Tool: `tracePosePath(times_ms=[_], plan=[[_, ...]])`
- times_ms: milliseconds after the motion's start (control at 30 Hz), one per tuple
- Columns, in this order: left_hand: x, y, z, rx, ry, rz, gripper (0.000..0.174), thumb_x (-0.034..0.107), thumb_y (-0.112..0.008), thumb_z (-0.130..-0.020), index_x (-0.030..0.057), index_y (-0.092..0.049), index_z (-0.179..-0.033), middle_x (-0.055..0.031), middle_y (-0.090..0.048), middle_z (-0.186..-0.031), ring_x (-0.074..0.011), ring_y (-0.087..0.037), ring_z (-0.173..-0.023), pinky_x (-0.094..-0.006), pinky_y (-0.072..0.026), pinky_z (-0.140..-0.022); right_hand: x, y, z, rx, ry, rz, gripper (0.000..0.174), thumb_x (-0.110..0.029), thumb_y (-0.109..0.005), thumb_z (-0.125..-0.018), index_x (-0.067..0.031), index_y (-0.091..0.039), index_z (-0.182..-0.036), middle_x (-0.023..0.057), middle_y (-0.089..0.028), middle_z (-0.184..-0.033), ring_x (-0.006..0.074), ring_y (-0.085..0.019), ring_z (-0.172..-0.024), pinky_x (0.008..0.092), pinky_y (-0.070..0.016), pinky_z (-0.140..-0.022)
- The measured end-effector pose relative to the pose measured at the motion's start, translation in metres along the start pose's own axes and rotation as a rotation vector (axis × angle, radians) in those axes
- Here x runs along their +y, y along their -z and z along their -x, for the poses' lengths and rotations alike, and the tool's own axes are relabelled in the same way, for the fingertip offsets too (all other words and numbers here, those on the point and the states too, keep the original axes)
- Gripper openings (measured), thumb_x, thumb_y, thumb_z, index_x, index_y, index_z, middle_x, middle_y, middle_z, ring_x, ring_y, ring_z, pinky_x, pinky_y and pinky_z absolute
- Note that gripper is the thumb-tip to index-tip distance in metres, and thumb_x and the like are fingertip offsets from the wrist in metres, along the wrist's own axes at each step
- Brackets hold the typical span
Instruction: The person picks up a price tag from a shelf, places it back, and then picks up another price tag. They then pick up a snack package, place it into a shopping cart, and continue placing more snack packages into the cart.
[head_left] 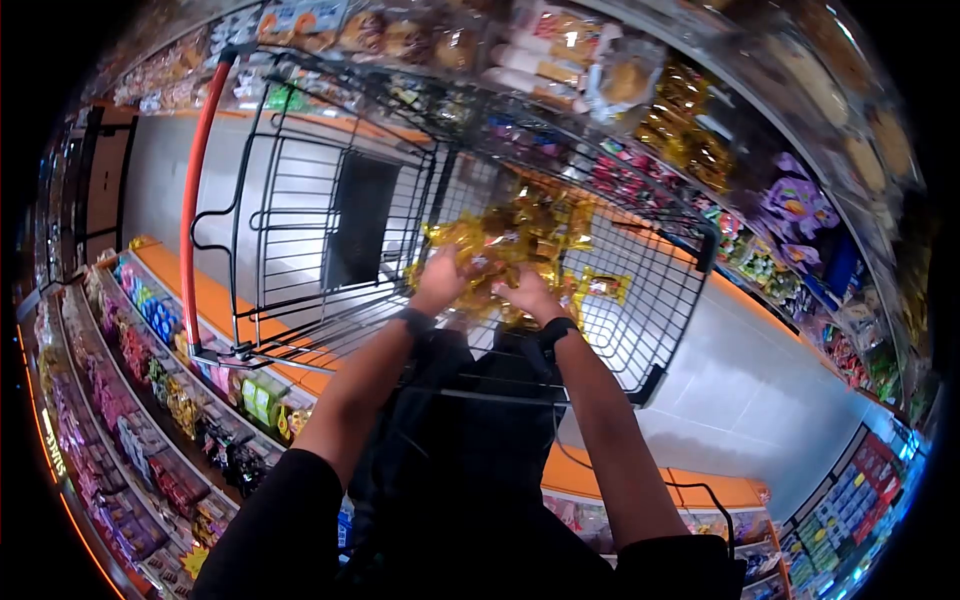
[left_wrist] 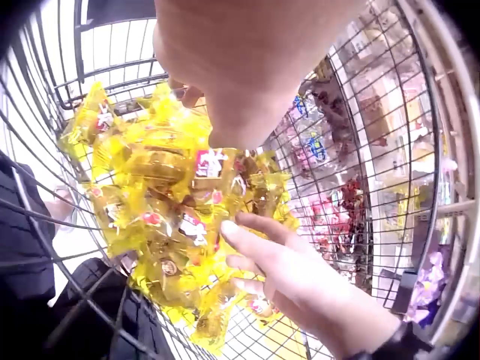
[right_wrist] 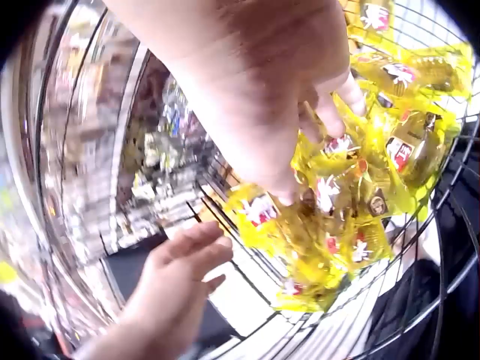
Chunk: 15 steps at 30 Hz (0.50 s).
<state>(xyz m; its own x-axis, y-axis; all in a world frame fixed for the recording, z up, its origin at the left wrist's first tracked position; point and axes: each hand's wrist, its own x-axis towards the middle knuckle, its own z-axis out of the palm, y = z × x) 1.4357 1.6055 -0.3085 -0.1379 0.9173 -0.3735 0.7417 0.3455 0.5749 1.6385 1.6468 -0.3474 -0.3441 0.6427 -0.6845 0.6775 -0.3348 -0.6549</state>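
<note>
A pile of yellow-wrapped snack packets (head_left: 515,235) lies in the wire shopping cart (head_left: 680,345). My left hand (head_left: 440,280) is at the pile's left edge. In the right wrist view this left hand (right_wrist: 184,274) has relaxed, extended fingers. My right hand (head_left: 530,297) reaches down into the near side of the pile. Its thumb and fingers are spread over the packets (right_wrist: 330,202) in the right wrist view. The left wrist view shows the right hand (left_wrist: 292,274) with fingertips against the packets (left_wrist: 172,217), where the left hand (left_wrist: 232,75) looms large above.
The cart's orange-red handle (head_left: 203,190) is at left, with a black panel (head_left: 362,220) inside the basket. Shelves of packaged snacks (head_left: 400,40) run along the far side, and more stocked shelves (head_left: 150,400) stand at lower left. A cable (head_left: 715,495) hangs beside my right arm.
</note>
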Motion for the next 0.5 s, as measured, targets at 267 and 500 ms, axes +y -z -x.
tracePosePath(times_ms=[267,500], plan=[[-0.047,0.016,0.006,-0.186,0.118,0.262,0.059,0.017,-0.066,-0.080,-0.0048,-0.043,-0.129,-0.0280,-0.058,-0.116,-0.0387,-0.057,-0.109,-0.0413,-0.0440,-0.095,-0.043,-0.062,-0.038,0.257,-0.049,0.486,0.076,-0.038,-0.079,-0.064,-0.0215,-0.048,-0.132,0.0229,-0.047,-0.123,0.0403,-0.050,-0.114,0.0486,-0.0404,-0.096],[-0.044,0.053,0.007,-0.220,0.007,0.677,0.065,0.019,-0.071,-0.081,0.0010,-0.038,-0.134,-0.0174,-0.054,-0.126,-0.0275,-0.056,-0.112,-0.0368,-0.0462,-0.093,-0.115,-0.040,0.002,0.253,-0.107,-0.375,0.046,-0.033,-0.072,-0.080,-0.0013,-0.058,-0.110,0.0126,-0.067,-0.087,0.0260,-0.066,-0.076,0.0338,-0.0520,-0.066]])
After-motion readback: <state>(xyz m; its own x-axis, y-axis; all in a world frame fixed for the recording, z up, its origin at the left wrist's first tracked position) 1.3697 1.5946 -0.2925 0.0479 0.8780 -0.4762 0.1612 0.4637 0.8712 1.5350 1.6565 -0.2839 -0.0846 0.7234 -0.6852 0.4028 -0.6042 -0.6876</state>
